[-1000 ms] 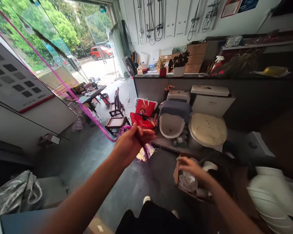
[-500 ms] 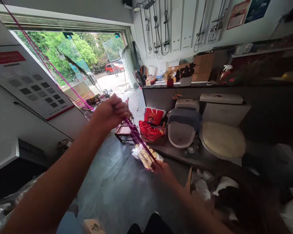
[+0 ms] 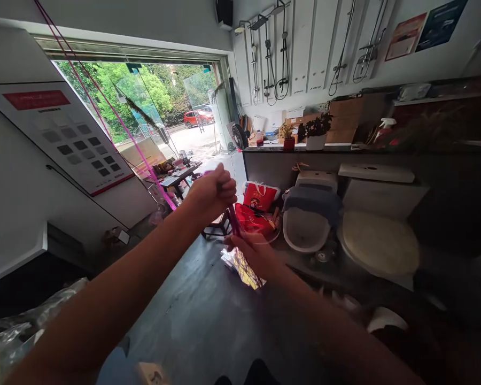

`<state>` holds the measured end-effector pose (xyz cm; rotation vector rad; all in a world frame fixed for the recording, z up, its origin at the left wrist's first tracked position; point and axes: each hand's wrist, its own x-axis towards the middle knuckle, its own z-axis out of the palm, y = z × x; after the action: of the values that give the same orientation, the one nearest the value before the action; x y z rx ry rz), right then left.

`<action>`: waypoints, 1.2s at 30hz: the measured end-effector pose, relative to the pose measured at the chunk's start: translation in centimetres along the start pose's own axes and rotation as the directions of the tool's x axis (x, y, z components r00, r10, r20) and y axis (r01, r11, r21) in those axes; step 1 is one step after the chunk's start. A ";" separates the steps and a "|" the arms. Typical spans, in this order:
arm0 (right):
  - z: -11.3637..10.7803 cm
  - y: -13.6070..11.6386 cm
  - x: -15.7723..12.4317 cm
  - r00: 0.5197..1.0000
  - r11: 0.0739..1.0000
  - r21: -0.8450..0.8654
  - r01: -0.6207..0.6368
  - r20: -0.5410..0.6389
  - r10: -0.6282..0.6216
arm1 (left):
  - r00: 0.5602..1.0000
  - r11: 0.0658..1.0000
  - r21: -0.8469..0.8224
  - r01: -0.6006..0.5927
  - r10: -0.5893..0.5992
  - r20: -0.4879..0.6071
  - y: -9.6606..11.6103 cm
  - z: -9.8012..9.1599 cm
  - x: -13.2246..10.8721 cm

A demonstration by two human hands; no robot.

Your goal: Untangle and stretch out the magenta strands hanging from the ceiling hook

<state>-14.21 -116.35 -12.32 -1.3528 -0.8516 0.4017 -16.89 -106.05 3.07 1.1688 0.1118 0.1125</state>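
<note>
Magenta cord point(image 3: 137, 145) runs in long strands from the upper left down to my left hand point(image 3: 213, 193), which is closed around it. From there a short dark purple bundle of strands drops to my right hand point(image 3: 251, 253), lower and a little to the right. Its fingers are wrapped on the bundle, though motion blurs them. Thin loose ends trail under the right hand, in front of a pale package with round yellowish shapes point(image 3: 246, 274) on the floor. What lies inside either fist is hidden.
A dark stool point(image 3: 216, 230) stands behind my hands. Red bags point(image 3: 260, 197) sit beside it. Two toilets point(image 3: 307, 227) line the right side below a counter point(image 3: 264, 149). A small table point(image 3: 180, 174) is near the glass doorway. Clear plastic wrapping point(image 3: 20, 329) lies at lower left.
My right hand has moved up along the bundle, closer to my left hand. The stretch between the hands is much shorter. The view has shifted, so the room appears further right and lower.
</note>
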 end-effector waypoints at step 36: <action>1.7 -3.2 1.8 0.998 0.999 0.032 0.005 -0.065 -0.003 | 0.961 0.834 0.481 -0.271 0.265 0.081 -1.1 -3.2 -0.3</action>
<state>-14.97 -114.64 -8.71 -1.3277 -0.7910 0.3652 -17.62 -103.64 0.83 1.6920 -0.0406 0.3424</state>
